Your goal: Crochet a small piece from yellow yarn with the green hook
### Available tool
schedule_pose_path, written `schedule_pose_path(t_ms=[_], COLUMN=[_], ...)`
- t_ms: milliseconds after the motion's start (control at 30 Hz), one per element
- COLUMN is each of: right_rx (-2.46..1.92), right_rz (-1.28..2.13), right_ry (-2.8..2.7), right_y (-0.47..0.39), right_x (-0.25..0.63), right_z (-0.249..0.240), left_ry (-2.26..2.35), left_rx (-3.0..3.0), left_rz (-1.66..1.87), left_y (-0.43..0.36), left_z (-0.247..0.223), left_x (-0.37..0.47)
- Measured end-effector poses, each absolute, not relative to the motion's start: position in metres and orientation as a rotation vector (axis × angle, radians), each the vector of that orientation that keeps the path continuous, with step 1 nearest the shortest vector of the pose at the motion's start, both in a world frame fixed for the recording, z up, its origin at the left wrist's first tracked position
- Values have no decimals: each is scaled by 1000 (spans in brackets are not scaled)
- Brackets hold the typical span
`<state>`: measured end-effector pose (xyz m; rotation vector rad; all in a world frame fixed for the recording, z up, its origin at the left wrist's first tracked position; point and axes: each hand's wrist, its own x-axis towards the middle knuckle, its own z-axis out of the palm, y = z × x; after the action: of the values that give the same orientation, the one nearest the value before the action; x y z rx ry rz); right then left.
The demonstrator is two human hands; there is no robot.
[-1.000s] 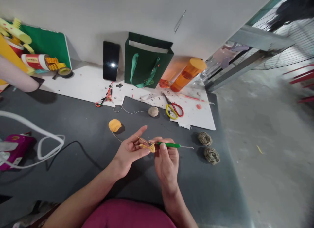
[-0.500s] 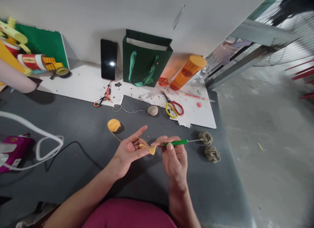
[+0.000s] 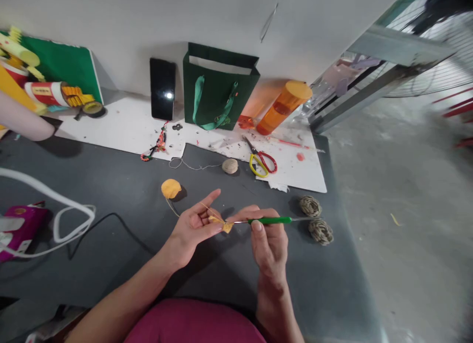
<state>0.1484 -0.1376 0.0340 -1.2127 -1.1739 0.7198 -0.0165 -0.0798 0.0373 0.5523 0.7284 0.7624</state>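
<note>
Nearest, a magenta garment (image 3: 195,323) at the edge of the dark grey counter (image 3: 121,185). Above it, two bare hands. Left hand (image 3: 186,234): thumb and bent fingers pinching a small, flat piece of yellow yarn work (image 3: 227,228), index finger stretched out, with a fine yellow strand (image 3: 212,210) running between it and the piece. Right hand (image 3: 271,244): thumb and fingers pressed around the green handle of a slim metal crochet hook (image 3: 273,220), one thin end at the edge of the yellow piece, the other pointing outward above the counter. Condition of the piece: a small portion formed, judged to be at an early stage; its strand appears unbroken and the hook is at its edge, so it seems open rather than fastened off. Stitch count: too small to tell. Supply: one round yellow yarn ball (image 3: 170,188), just beyond the left hand, with plenty apparently unworked. Two grey-green yarn bundles (image 3: 310,206), near the hook's outer end. Further off, a beige yarn ball (image 3: 229,166) with a loose tail; scissors with one yellow and one red handle (image 3: 255,152), lying unheld on a white board (image 3: 111,126). Farthest, a dark green paper bag (image 3: 218,96), upright against the wall.
</note>
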Motion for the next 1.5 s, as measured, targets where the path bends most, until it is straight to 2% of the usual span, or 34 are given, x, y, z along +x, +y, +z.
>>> schedule_pose_path(t_ms=[500,967,1267,1500], right_rx=[-1177,-1239,-1180,-1205], right_rz=[289,199,101,352], right_ry=[-1565,-1668,-1649,-1359], right_y=[-134,-133,-132,-140], right_x=[146,140,132,126], right_z=[38,38,36,27], left_ry=[909,1155,793,702], left_rx=[682,1277,493,339], left_rz=[863,1060,892,800], left_y=[-79,-89,-81,-81], left_z=[33,34,41,43], left_x=[-13,-18,-12,-13])
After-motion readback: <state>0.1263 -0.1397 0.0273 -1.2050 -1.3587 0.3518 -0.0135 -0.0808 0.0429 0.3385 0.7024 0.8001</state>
